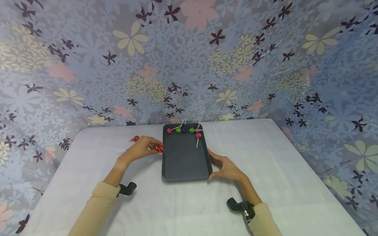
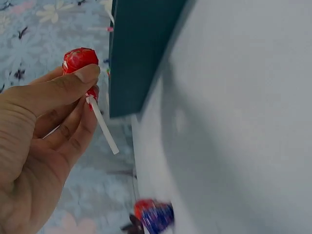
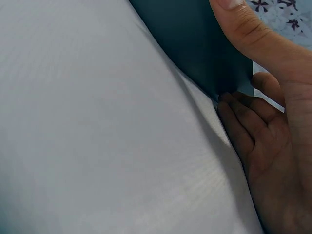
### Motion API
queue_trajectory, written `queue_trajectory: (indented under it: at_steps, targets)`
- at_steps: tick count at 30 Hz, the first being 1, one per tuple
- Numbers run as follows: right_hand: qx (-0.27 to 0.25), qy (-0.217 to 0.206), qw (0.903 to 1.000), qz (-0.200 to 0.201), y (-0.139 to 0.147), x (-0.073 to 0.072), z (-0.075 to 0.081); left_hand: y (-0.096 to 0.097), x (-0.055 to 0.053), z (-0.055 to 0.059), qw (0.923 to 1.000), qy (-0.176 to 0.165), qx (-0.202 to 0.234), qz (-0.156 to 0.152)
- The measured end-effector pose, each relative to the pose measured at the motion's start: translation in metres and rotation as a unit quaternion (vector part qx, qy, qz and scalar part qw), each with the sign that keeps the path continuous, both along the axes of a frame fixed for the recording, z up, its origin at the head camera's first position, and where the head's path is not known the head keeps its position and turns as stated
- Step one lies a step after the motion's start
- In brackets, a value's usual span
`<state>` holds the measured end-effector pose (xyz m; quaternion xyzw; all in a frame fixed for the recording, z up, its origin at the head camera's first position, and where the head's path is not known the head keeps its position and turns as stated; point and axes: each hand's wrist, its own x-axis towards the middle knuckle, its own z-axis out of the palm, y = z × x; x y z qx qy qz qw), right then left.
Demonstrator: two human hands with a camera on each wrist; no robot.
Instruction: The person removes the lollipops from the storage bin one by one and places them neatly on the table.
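My left hand pinches the red lollipop just left of the tray: light, hard, probably slick, so I'd favour the head's base; my right hand, unclenched, touches the tray's right side.

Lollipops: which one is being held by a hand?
The red-wrapped lollipop pinched in the left hand, beside the tray; the other lollipops lie in the tray or on the table.

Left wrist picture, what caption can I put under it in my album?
A left hand pinches a red lollipop beside the dark tray.
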<state>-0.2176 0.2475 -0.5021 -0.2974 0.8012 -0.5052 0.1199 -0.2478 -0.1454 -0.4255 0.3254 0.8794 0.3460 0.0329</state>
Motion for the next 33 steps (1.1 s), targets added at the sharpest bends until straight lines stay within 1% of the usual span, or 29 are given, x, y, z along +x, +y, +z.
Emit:
queue_trajectory:
  at_steps: [2,6,9,12,16,19,24,28,31,33]
  targets:
    - [0.002,0.0,1.0,0.001,0.0,0.0,0.0,-0.01,0.003,-0.004,0.9999,0.008,-0.005,0.007]
    - [0.006,0.004,1.0,-0.001,0.0,0.0,0.001,-0.03,0.01,-0.011,0.9993,0.007,-0.021,0.031]
    - [0.004,0.003,1.0,-0.005,0.001,0.001,0.003,-0.044,0.014,-0.016,0.9986,-0.001,-0.027,0.045]
    - [0.003,0.0,1.0,-0.005,0.001,0.001,0.003,-0.057,0.017,-0.019,0.998,-0.006,-0.034,0.053]
    - [0.0,-0.003,1.0,0.001,0.0,0.001,0.001,-0.071,0.021,-0.025,0.9962,-0.025,-0.056,0.061]
    - [-0.004,-0.003,1.0,0.001,0.0,0.0,0.0,-0.079,0.024,-0.028,0.9953,-0.036,-0.066,0.061]
    - [-0.005,0.001,1.0,-0.001,0.001,-0.001,-0.001,-0.089,0.026,-0.028,0.9953,-0.037,-0.061,0.066]
    - [-0.007,-0.002,1.0,0.001,0.0,0.0,0.0,-0.095,0.027,-0.029,0.9939,-0.048,-0.058,0.081]
    - [-0.006,-0.003,1.0,0.0,-0.001,0.001,0.001,-0.098,0.027,-0.031,0.9931,-0.057,-0.057,0.085]
    - [-0.006,-0.002,1.0,0.0,-0.001,0.001,0.001,-0.1,0.027,-0.031,0.9933,-0.058,-0.058,0.082]
